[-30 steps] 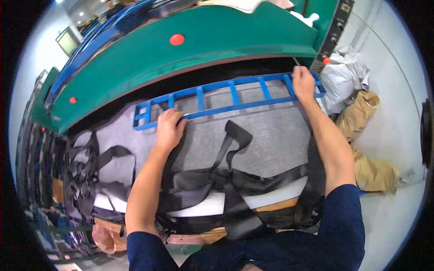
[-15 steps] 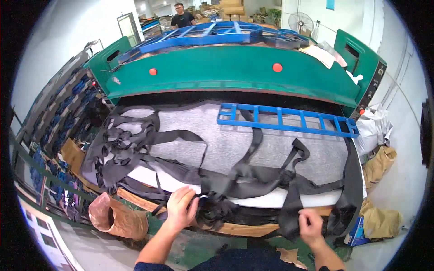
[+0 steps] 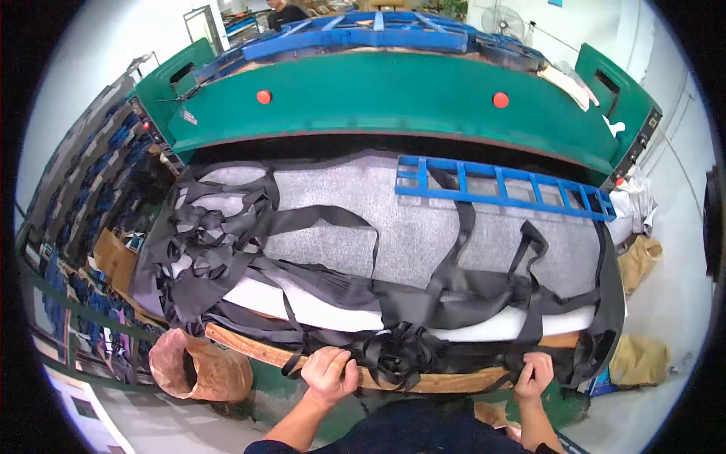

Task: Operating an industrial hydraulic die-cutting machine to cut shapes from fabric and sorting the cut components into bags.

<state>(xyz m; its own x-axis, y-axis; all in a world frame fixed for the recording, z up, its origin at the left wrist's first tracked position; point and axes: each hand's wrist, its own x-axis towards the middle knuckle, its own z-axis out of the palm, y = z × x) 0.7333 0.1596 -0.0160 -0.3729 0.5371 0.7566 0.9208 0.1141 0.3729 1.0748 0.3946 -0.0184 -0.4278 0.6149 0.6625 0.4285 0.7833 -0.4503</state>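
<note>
My left hand is closed, its fingers curled over the front edge of a long wooden board. Farther right, my right hand is also closed, at the board's right part where black material lies; what its fingers hold is hidden. Between my hands a tangle of black scrap strips hangs over the board. Behind it lie wide black strips and a white sheet edge on a grey textured pad. A blue ladder-shaped frame rests on the pad's back right.
A green press beam with two red buttons spans the back, blue frames on top. More black scraps heap at the pad's left. A brown paper bag stands front left, yellowish sacks at right. A person is far behind.
My left hand has come down from the white sheet's edge to the wooden board and closed. My right hand has shifted slightly right. The view has moved, and the pad's contents look otherwise alike.
</note>
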